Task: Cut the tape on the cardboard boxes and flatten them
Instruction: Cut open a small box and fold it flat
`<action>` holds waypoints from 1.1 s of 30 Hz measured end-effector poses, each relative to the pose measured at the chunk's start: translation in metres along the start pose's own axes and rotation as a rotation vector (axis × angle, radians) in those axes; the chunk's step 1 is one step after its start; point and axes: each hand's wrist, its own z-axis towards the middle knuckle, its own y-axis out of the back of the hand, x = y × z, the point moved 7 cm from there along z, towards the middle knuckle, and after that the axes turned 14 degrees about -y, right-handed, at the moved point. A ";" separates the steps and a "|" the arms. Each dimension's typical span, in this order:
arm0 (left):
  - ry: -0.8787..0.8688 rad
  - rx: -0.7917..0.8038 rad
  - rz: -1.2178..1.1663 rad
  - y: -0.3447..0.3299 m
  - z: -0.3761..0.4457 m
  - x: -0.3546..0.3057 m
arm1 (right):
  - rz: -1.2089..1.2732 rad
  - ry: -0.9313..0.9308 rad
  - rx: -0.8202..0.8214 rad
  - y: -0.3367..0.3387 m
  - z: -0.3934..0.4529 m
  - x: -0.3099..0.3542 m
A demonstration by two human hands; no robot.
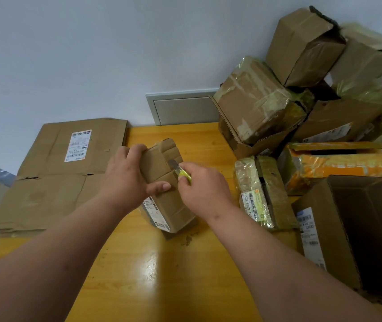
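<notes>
A small brown cardboard box [170,201] stands tilted on the yellow wooden table [153,270], a white label on its near side. My left hand [127,175] grips its upper left part, fingers over the far edge and thumb across the front. My right hand [202,188] holds a yellow-green utility knife [183,174]. The knife's grey blade touches the box face near the flap seam. A stack of flattened cardboard [62,175] lies on the table's left edge.
A heap of taped boxes [313,89] fills the back right corner. A small taped box [263,194] and an orange-taped box [338,166] lie right of my hands. An open empty box [359,228] sits at the right. The wall holds a grey panel [183,110].
</notes>
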 end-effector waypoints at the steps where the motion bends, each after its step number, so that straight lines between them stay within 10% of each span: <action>1: 0.001 -0.003 -0.001 0.000 0.000 0.000 | -0.001 0.000 0.006 -0.001 0.000 0.000; 33: -0.010 0.014 0.008 -0.006 0.009 0.021 | -0.133 -0.021 0.128 -0.011 -0.013 -0.025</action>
